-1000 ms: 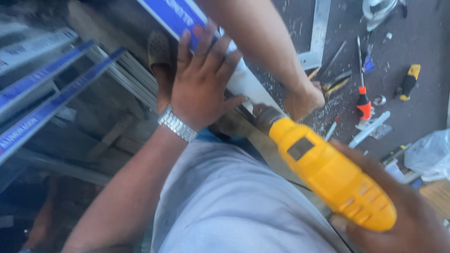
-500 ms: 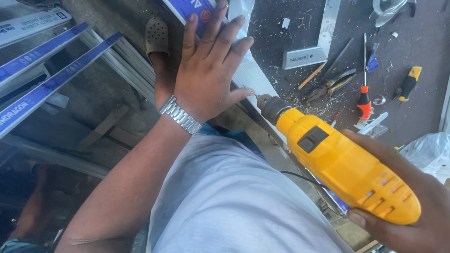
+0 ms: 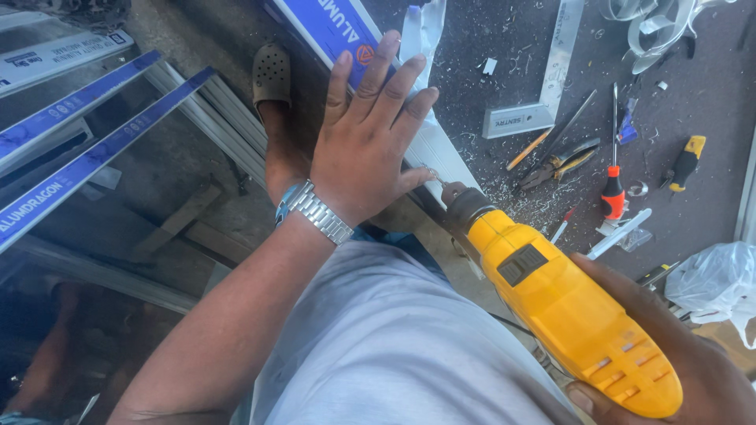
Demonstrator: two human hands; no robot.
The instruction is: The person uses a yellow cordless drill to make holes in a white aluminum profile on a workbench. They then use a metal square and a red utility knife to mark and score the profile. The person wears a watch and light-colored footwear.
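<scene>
The left hand (image 3: 364, 145) lies flat, with the fingers spread open, on top of a long aluminium profile (image 3: 441, 157) that is partly wrapped in blue printed film. It presses down on the profile and does not grip around it. The profile has its long axis going from the far left down to the near right, and it passes under the palm and comes out beside the thumb.

The right hand (image 3: 677, 370) is closed around the handle of a yellow electric drill (image 3: 567, 315), at the near right of the view. The body of the drill points up and to the left, so its chuck (image 3: 466, 208) and thin bit meet the side of the profile just beside the left thumb. The bit comes across the profile, not along it. The left hand is thus the nearer one to the drilling point, very close to the bit tip.

On the dark worktable (image 3: 693, 94) to the right lie metal shavings, a steel try square (image 3: 543, 86), pliers (image 3: 561, 164) and a red-handled screwdriver (image 3: 613, 185), well apart from both hands.
</scene>
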